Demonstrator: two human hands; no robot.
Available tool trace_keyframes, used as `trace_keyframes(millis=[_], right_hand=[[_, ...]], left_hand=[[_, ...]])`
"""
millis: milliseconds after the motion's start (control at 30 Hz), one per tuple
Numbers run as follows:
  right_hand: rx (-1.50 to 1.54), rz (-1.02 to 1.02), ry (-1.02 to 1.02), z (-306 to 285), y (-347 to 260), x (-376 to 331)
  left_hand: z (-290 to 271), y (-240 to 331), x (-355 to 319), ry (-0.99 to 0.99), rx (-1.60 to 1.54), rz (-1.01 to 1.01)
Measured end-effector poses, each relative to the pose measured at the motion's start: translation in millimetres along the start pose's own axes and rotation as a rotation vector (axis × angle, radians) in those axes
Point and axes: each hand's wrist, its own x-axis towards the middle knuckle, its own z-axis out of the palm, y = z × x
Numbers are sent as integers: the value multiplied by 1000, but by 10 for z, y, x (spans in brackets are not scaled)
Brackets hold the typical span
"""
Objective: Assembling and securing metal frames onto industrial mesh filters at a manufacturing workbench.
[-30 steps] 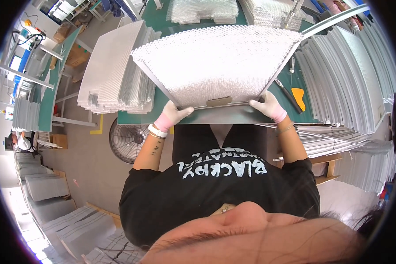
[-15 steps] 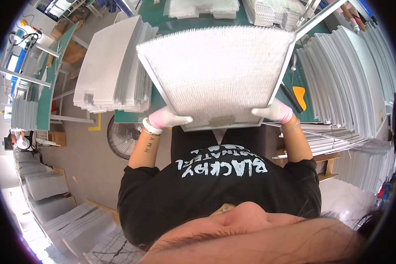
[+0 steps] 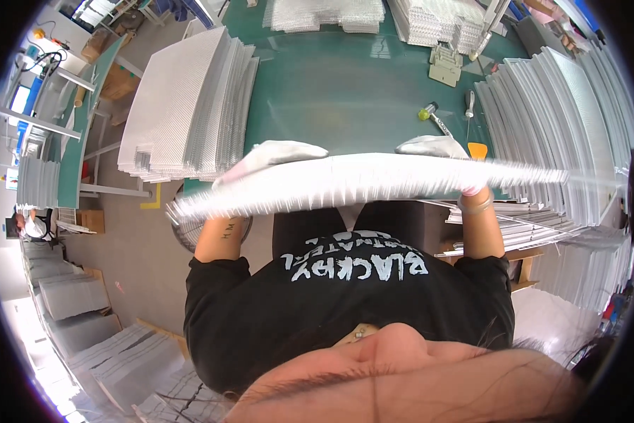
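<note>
I hold a wide white mesh filter panel (image 3: 373, 182) level and edge-on in front of my chest, over the near edge of the green table (image 3: 352, 92). My left hand (image 3: 271, 156), in a white glove, lies on top of the panel's left part. My right hand (image 3: 436, 149), also gloved, grips the panel right of the middle. The panel hides my fingers beneath it and most of my wrists.
A tall stack of white mesh panels (image 3: 186, 106) stands on the table's left. More panels (image 3: 563, 127) lean in rows at the right. A screwdriver (image 3: 433, 116) and an orange scraper (image 3: 476, 149) lie on the table. A fan (image 3: 190, 236) stands on the floor. A person (image 3: 31, 225) sits far left.
The panel was tilted up, showing its broad face; it has swung down to lie flat and edge-on. My hands moved from its near edge to lie over its top.
</note>
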Motion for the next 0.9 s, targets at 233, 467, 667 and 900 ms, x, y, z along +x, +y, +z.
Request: trace_keyframes(millis=[233, 467, 667, 900], right_hand=[[124, 32, -56, 175, 258, -147], [38, 29, -141, 253, 411, -299], [116, 122, -73, 168, 252, -228], [291, -127, 560, -260, -516, -162]], left_hand=[[287, -395, 10, -135, -13, 72], [382, -285, -27, -227, 205, 132], [169, -214, 30, -181, -41, -38], [-54, 614, 84, 490, -346, 522]])
